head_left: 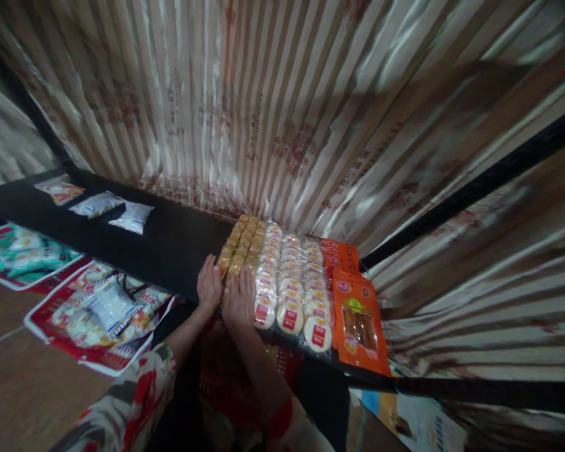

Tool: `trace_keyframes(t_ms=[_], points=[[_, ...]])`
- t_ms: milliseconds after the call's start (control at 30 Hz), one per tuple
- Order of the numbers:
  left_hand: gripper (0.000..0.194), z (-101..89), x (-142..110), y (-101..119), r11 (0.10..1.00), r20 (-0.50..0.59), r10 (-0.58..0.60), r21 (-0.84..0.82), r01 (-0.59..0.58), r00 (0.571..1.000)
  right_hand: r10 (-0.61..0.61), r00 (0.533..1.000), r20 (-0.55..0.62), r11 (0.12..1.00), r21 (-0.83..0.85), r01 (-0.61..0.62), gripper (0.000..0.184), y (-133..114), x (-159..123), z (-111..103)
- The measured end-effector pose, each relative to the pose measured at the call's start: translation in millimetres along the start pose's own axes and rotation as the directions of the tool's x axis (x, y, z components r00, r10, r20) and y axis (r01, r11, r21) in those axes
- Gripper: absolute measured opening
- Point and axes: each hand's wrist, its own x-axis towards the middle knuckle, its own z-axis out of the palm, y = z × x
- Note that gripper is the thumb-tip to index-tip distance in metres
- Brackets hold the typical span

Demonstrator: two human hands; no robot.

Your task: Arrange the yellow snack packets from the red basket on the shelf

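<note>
Rows of small gold-wrapped snacks stand packed together on a black shelf. My left hand lies along their left front side, fingers stretched out. Against the front end of the same rows rests my right hand, its fingers extended and hiding the nearest packs. Neither hand is closed round anything. Just right of my right hand run rows of round white crackers in clear wrappers with red labels. Beyond them, at the right end, orange snack bags lie overlapped.
Several small snack packets lie at the shelf's left end. Below the shelf are large opened bags: one of mixed packets, another of green packets. Striped printed sheeting hangs behind, and a black pole slants at right.
</note>
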Motion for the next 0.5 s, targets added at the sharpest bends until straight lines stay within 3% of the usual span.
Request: trace_keyframes(t_ms=[100,300,500], points=[[0.046,-6.9,-14.7,-2.3,1.000,-0.055,0.002,-0.028,-0.004,0.998,-0.002,1.000,0.004,0.999,0.033,0.002,0.042,-6.2,-7.8,-2.8],[0.038,-23.9,-48.9,-4.2,0.996,-0.060,-0.021,-0.083,0.016,0.998,-0.087,0.994,-0.063,0.993,0.074,0.092,0.035,-19.4,-29.1,-0.8],[0.027,-44.0,-77.3,0.1,0.990,0.056,-0.062,-0.124,0.069,0.996,-0.216,0.974,-0.072,0.968,0.117,0.223,0.032,-19.0,-63.2,7.0]])
